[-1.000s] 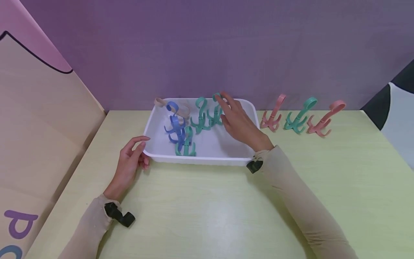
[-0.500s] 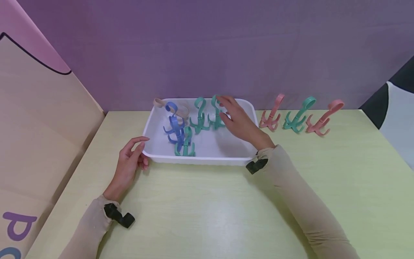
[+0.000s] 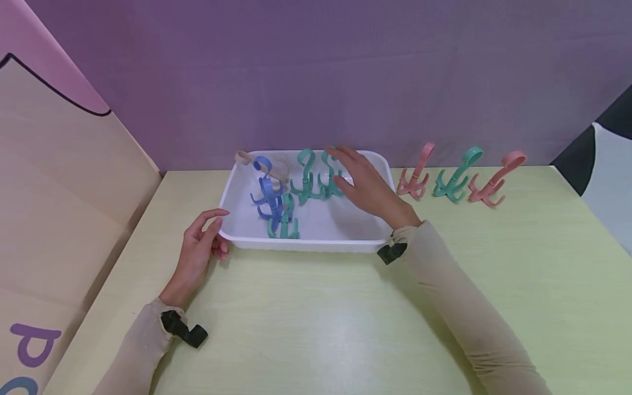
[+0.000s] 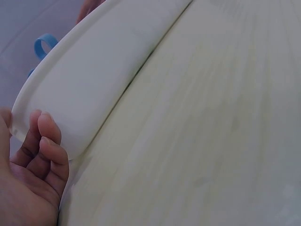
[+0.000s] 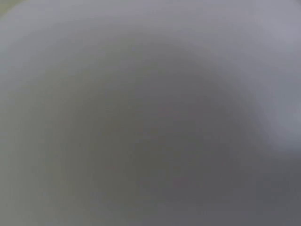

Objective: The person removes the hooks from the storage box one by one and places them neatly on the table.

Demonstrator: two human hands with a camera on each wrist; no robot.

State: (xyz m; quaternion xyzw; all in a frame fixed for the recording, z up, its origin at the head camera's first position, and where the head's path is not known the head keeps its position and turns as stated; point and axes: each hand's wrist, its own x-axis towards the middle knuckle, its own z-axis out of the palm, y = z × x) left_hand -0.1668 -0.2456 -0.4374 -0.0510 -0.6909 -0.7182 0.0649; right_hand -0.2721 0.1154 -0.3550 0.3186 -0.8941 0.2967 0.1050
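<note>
A white plastic tray [image 3: 340, 225] stands near the table's back edge. My left hand [image 3: 195, 252] grips its front left corner, with curled fingers against the outer wall in the left wrist view. My right hand [image 3: 365, 186] hovers over the tray's right half, fingers loosely extended and thumb apart. Just left of its fingertips stands a green multi-prong hook [image 3: 332, 184], partly hidden by them. Beside that is another green hook [image 3: 307, 178]. Blue hooks [image 3: 269, 197], a front green hook [image 3: 285, 219] and a beige hook [image 3: 243, 157] fill the left side. The right wrist view is a grey blur.
On the table right of the tray stand a pink hook [image 3: 416, 175], a green hook [image 3: 456, 175] and a second pink hook [image 3: 496, 181] in a row. A purple backdrop [image 3: 316, 77] rises behind the table [image 3: 316, 318], and a beige panel [image 3: 64, 192] borders its left.
My right fingers have come off the green hook's top loop, and the thumb has spread away. That hook stands a little more upright in the tray. My left hand keeps its place.
</note>
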